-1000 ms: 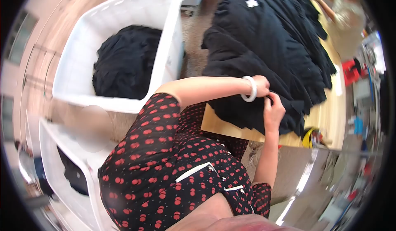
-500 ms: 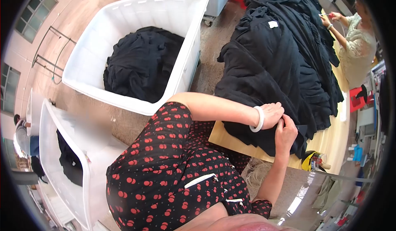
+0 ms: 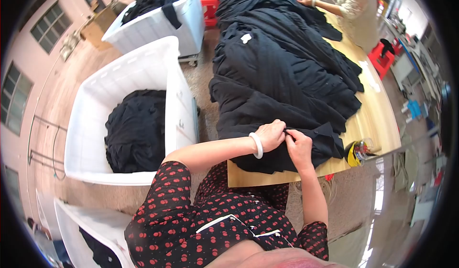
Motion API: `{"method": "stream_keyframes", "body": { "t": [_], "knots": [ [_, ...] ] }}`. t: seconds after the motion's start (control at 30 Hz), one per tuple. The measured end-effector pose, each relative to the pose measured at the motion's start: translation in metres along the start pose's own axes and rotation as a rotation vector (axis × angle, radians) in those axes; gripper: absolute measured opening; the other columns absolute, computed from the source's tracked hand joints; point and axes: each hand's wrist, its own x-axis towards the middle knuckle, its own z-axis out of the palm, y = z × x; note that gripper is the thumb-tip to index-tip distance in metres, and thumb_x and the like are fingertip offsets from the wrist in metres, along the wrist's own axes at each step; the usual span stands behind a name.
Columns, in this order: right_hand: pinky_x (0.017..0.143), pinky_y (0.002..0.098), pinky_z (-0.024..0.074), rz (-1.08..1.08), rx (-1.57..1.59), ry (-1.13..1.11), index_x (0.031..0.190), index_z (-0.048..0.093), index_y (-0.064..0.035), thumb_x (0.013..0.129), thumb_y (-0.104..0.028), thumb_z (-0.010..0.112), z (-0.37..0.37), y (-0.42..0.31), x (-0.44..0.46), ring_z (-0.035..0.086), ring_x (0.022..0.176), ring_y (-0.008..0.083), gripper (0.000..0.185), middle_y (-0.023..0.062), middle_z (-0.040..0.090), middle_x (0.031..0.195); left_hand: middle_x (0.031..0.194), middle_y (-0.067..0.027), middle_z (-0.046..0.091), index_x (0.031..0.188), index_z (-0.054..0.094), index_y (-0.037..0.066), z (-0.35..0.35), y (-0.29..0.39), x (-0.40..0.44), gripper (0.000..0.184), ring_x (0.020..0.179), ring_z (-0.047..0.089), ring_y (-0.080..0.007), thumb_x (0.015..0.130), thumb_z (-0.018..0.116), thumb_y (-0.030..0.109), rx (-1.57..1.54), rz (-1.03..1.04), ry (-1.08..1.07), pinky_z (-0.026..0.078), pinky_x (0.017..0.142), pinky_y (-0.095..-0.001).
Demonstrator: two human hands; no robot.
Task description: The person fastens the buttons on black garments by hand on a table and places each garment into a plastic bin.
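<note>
A long heap of black garments (image 3: pixel 277 72) covers much of the wooden table (image 3: pixel 382 124). My left hand (image 3: pixel 270 135), with a white bangle at the wrist, pinches the edge of a black garment (image 3: pixel 321 139) at the near end of the heap. Close beside it, my right hand (image 3: pixel 300 149) grips the same cloth between thumb and fingers. The fingertips of both hands nearly meet, and the bit of cloth between them is mostly hidden. Small buttons show on the garment to the right of my hands.
A white bin (image 3: pixel 181 110) with black cloth stands left of the table; another bin (image 3: pixel 191 14) is behind it. A yellow-and-black container (image 3: pixel 356 154) sits at the table's right corner. Across the table a person (image 3: pixel 356 9) works with their hands at the heap's far end.
My view has swung, so the table and heap appear further left and more of the far bin shows. Both hands stay together on the black garment; more of its buttoned edge lies spread to the right.
</note>
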Motion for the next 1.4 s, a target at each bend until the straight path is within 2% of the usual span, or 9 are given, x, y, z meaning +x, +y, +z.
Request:
{"method": "stream_keyframes", "body": {
  "t": [0.17,0.37,0.53,0.7,0.77,1.0,1.1,1.3,1.4],
  "knots": [
    [0.066,0.0383,0.0486,-0.091,-0.066,0.070,0.082,0.063,-0.0012,0.076,-0.006,0.056,0.005,0.001,-0.003,0.061,0.074,0.0317,0.010,0.0151,0.063,0.079,0.091,-0.0179,0.055,0.092,0.050,0.002,0.003,-0.002,-0.001,0.015,0.079,0.058,-0.0368,0.082,0.049,0.014,0.122,0.066,0.043,0.048,0.067,-0.0456],
    [0.061,0.0425,0.0447,-0.181,-0.144,0.096,0.071,0.053,-0.0009,0.074,-0.004,0.053,0.008,-0.001,-0.002,0.056,0.069,0.0337,0.004,0.0158,0.055,0.069,0.083,-0.0170,0.056,0.085,0.051,0.004,-0.003,0.002,0.003,0.008,0.073,0.058,-0.0373,0.079,0.050,0.008,0.228,0.113,0.079,0.048,0.062,-0.0452],
    [0.066,0.0403,0.0478,-0.154,-0.053,0.076,0.081,0.059,0.0012,0.075,-0.005,0.054,0.001,-0.002,0.000,0.059,0.073,0.0332,0.010,0.0170,0.060,0.076,0.085,-0.0186,0.058,0.090,0.054,0.000,-0.016,-0.003,0.006,0.014,0.077,0.057,-0.0367,0.076,0.052,0.001,0.086,0.268,0.098,0.048,0.064,-0.0406],
    [0.064,0.0377,0.0481,-0.164,0.019,0.004,0.083,0.059,0.0014,0.075,-0.004,0.057,-0.003,-0.003,0.004,0.060,0.072,0.0325,0.009,0.0169,0.061,0.076,0.081,-0.0190,0.057,0.088,0.054,-0.002,-0.034,-0.010,0.012,0.013,0.076,0.058,-0.0345,0.076,0.050,-0.001,-0.019,0.365,-0.040,0.047,0.066,-0.0358],
    [0.063,0.0344,0.0479,-0.188,0.007,-0.025,0.085,0.060,0.0022,0.075,-0.003,0.058,-0.004,-0.003,0.006,0.061,0.072,0.0305,0.012,0.0164,0.062,0.078,0.081,-0.0189,0.057,0.089,0.055,-0.002,-0.041,-0.011,0.012,0.013,0.077,0.058,-0.0338,0.077,0.050,-0.001,-0.022,0.366,-0.084,0.046,0.067,-0.0351],
    [0.064,0.0379,0.0477,-0.154,0.023,-0.107,0.081,0.059,-0.0011,0.077,-0.010,0.061,-0.004,-0.002,0.010,0.060,0.072,0.0310,0.010,0.0139,0.061,0.074,0.083,-0.0199,0.062,0.094,0.057,-0.001,-0.048,-0.023,0.015,0.016,0.082,0.060,-0.0347,0.082,0.052,0.008,-0.143,0.183,-0.317,0.047,0.071,-0.0371],
    [0.062,0.0377,0.0472,-0.265,-0.145,-0.161,0.080,0.058,-0.0032,0.076,-0.014,0.063,-0.013,-0.002,0.012,0.061,0.070,0.0297,0.013,0.0119,0.062,0.073,0.083,-0.0207,0.062,0.095,0.057,-0.001,-0.044,-0.028,0.012,0.017,0.082,0.060,-0.0351,0.081,0.052,0.008,-0.130,0.155,-0.321,0.047,0.072,-0.0380],
    [0.075,0.0351,0.0417,-0.345,-0.416,-0.253,0.078,0.059,-0.0069,0.074,-0.012,0.062,-0.032,0.023,-0.007,0.057,0.077,0.0234,0.007,0.0068,0.059,0.075,0.083,-0.0206,0.062,0.095,0.057,-0.003,-0.047,-0.037,0.013,0.021,0.081,0.061,-0.0331,0.081,0.051,0.011,0.065,0.079,-0.347,0.047,0.074,-0.0364],
    [0.077,0.0356,0.0414,-0.348,-0.440,-0.235,0.083,0.060,-0.0056,0.074,-0.009,0.061,-0.031,0.025,-0.017,0.055,0.080,0.0250,0.010,0.0078,0.057,0.078,0.082,-0.0193,0.063,0.091,0.061,-0.001,-0.039,-0.023,0.029,0.026,0.080,0.061,-0.0328,0.080,0.057,0.023,0.122,0.070,-0.372,0.047,0.072,-0.0366]
  ]
}}
